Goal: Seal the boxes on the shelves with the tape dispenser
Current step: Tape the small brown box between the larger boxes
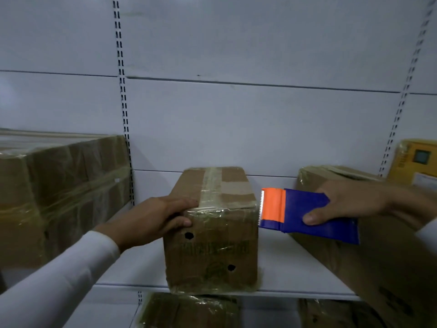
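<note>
While the box (212, 230) on the shelf (279, 263) was steadied by the left hand (153, 218) curled over its top corner, the dispenser (305, 213), pinched in the right hand (350, 202), was best pressed teeth-first beside that grip.

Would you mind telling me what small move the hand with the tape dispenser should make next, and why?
Probably bring the dispenser left onto the middle box's top edge. Its toothed end sits just off the box's right corner, apart from it, the right hand holds it, and the left hand steadies the box.
</note>
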`<act>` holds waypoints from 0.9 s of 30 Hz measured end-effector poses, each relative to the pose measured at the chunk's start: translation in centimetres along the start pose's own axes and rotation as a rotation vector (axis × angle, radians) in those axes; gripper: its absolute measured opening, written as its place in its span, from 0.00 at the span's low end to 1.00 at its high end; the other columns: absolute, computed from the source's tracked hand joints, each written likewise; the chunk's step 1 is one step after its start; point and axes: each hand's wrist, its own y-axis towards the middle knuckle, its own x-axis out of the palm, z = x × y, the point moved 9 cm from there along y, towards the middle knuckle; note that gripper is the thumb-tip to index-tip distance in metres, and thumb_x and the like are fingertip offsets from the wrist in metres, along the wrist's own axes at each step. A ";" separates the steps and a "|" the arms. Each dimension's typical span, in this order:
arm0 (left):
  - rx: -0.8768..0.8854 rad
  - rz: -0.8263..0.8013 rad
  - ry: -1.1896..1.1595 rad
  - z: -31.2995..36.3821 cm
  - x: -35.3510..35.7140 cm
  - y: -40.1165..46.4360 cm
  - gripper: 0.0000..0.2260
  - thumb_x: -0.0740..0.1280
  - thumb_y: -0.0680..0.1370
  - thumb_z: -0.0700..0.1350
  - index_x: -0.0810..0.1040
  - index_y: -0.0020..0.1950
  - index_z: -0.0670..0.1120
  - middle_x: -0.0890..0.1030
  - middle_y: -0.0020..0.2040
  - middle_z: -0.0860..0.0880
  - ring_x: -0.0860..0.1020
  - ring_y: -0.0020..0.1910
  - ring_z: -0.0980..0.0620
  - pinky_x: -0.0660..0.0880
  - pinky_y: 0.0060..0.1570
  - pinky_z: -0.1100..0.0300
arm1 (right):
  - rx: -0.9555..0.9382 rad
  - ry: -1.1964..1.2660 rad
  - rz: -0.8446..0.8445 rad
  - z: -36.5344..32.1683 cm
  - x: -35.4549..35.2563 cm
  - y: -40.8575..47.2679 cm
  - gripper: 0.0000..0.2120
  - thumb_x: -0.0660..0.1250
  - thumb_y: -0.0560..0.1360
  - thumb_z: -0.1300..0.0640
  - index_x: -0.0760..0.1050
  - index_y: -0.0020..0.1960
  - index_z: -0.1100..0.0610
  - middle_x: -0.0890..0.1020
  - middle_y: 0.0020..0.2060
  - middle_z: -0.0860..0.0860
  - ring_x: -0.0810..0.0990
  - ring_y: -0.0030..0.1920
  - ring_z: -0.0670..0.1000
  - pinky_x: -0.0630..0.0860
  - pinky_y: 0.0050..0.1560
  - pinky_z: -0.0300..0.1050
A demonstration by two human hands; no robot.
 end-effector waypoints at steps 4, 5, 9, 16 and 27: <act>-0.042 -0.036 0.049 0.4 0.0 0.9 0.22 0.58 0.77 0.65 0.67 0.69 0.61 0.77 0.62 0.56 0.76 0.57 0.56 0.73 0.55 0.60 | 0.033 0.069 -0.031 1.9 2.0 1.5 0.34 0.72 0.65 0.33 0.79 0.48 0.65 0.84 0.41 0.61 0.80 0.37 0.53 0.72 0.41 0.45; -0.048 -0.058 0.065 0.6 -0.2 1.2 0.22 0.60 0.76 0.65 0.65 0.69 0.63 0.78 0.59 0.57 0.77 0.56 0.55 0.73 0.52 0.63 | 0.033 0.121 -0.033 2.3 2.4 1.8 0.33 0.73 0.65 0.33 0.79 0.47 0.64 0.84 0.40 0.60 0.81 0.38 0.52 0.73 0.41 0.44; -0.050 -0.050 0.277 3.3 -0.8 3.7 0.40 0.53 0.68 0.77 0.53 0.74 0.60 0.74 0.66 0.53 0.75 0.60 0.50 0.72 0.55 0.59 | -0.007 0.253 -0.050 2.5 3.6 2.6 0.28 0.74 0.62 0.33 0.79 0.47 0.57 0.85 0.38 0.50 0.83 0.38 0.48 0.76 0.39 0.38; 0.039 -0.121 0.238 5.4 2.3 6.4 0.28 0.47 0.79 0.63 0.55 0.77 0.54 0.61 0.76 0.55 0.61 0.74 0.56 0.54 0.70 0.65 | -0.131 0.352 -0.099 0.0 5.3 4.5 0.13 0.73 0.72 0.43 0.79 0.46 0.52 0.85 0.36 0.47 0.83 0.37 0.43 0.75 0.38 0.35; 0.079 -0.094 0.240 5.4 2.8 6.5 0.31 0.47 0.77 0.67 0.60 0.76 0.54 0.63 0.76 0.55 0.64 0.73 0.55 0.60 0.69 0.63 | -0.054 0.207 -0.155 3.1 2.7 0.7 0.20 0.70 0.68 0.35 0.80 0.46 0.52 0.85 0.38 0.50 0.83 0.37 0.47 0.76 0.38 0.37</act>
